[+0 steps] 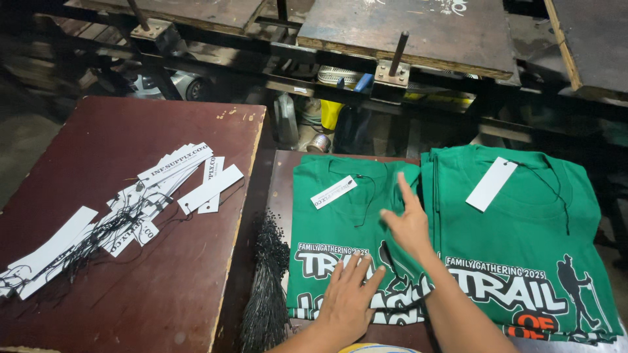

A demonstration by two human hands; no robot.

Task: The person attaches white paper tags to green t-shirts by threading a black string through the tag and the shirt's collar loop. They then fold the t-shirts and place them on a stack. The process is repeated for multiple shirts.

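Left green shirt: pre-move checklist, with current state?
1. Left hand flat on the left green shirt print: ok.
2. Right hand over the same shirt, fingers spread, holding nothing: ok.
3. White tag on a black string at its collar: ok.
4. Right green shirt tagged and lying apart from both hands: ok.
5. Loose tags on the brown board: strings tangled, not ok.
6. String knot secure: cannot tell.

Two bare forearms, sleeveless, ringless left hand [347, 301], right hand [409, 225]
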